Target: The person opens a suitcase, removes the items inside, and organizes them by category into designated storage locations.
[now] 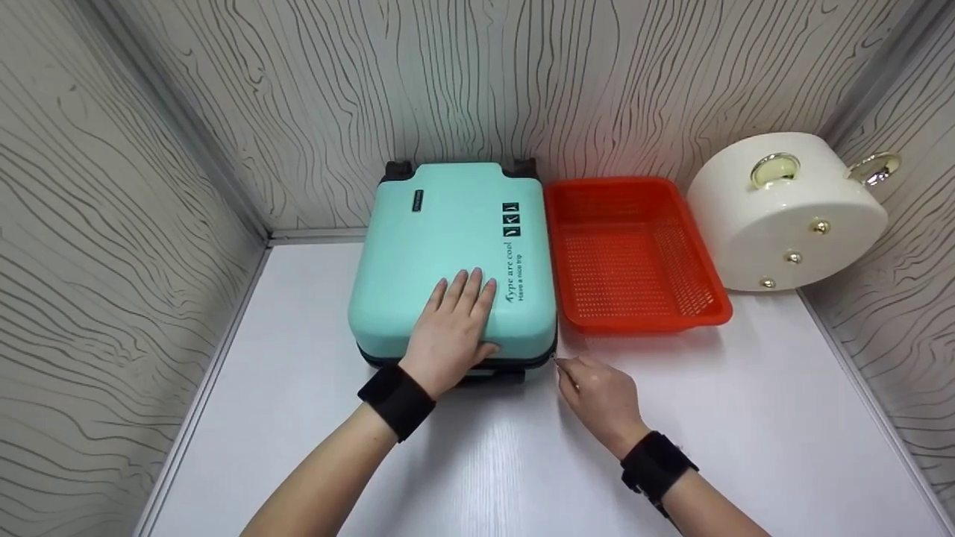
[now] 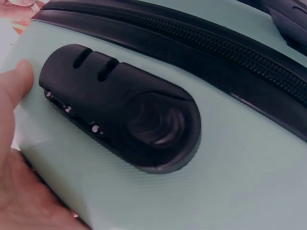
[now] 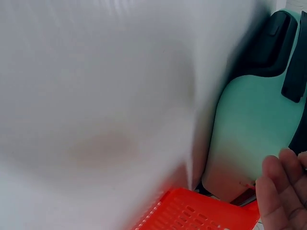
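A mint-green hard-shell suitcase [image 1: 448, 239] lies flat on the white table, its wheels toward the back wall. My left hand [image 1: 453, 328] rests on the lid near the front edge, fingers straight and slightly spread. At the front right corner, my right hand [image 1: 600, 395] pinches a small zipper pull [image 1: 553, 357] at the black seam; the fingers cover most of it. In the left wrist view, the black combination lock [image 2: 120, 108] sits below the zipper [image 2: 201, 40], whose teeth run closed there. The right wrist view shows curled fingers [image 3: 278, 191] beside the suitcase's side.
Touching or nearly touching the suitcase's right side is a red perforated plastic basket [image 1: 634, 328]. Farther right stands a round cream-white case [image 1: 783, 194] with gold handles and studs. Wood-grain patterned walls [image 1: 477, 82] enclose the white table [image 1: 298, 462] behind and at both sides.
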